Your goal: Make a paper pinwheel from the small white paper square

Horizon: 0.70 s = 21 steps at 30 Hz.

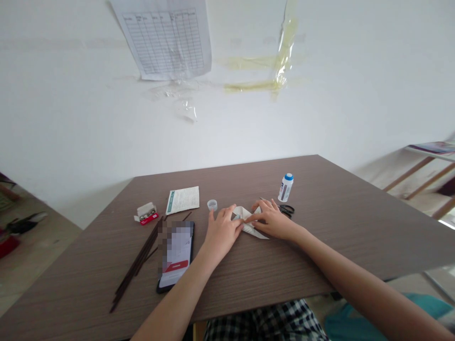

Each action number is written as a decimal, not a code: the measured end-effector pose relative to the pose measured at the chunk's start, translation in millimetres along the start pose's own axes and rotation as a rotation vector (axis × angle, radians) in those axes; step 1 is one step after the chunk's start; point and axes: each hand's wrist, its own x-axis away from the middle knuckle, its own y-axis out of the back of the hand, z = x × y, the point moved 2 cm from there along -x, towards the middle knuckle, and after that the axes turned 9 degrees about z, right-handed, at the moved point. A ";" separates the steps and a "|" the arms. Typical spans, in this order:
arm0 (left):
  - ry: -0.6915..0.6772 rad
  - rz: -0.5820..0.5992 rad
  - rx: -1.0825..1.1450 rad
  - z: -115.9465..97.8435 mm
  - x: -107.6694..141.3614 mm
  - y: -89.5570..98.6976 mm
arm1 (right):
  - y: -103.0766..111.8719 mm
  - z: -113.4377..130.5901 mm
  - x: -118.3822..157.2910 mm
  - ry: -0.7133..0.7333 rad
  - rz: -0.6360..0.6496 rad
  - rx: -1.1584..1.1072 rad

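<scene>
A small printed sheet of paper [255, 231], partly folded, lies on the table between my hands. My left hand [223, 230] grips its left side, with the thumb and fingertips on the paper. My right hand [272, 220] has its fingers closed on the right side, and its index finger reaches across to the middle fold. The fingers cover much of the sheet, while a pointed corner sticks out toward me. Just beyond my left fingers stands a small clear plastic cup [212, 205]. Scissors [286, 210] with black handles lie partly hidden behind my right hand.
On the brown table [320, 246], a white bottle [285, 188] with a blue cap stands at back right. To the left are a phone [177, 255], dark thin sticks [137, 265], a flat printed packet [184, 200] and a small open red-and-white box [147, 214]. A wall [249, 128] rises behind.
</scene>
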 end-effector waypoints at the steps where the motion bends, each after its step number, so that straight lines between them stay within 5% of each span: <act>1: -0.003 0.003 -0.005 -0.2 -0.1 0.5 | -0.4 -1.0 -0.4 0.003 -0.006 -0.009; 9: -0.010 0.002 -0.009 -1.1 1.0 1.2 | -2.6 -6.5 -1.4 0.006 -0.088 -0.074; 21: 0.014 -0.007 -0.020 -2.1 2.0 -0.1 | -1.5 7.8 2.3 -0.016 -0.029 0.084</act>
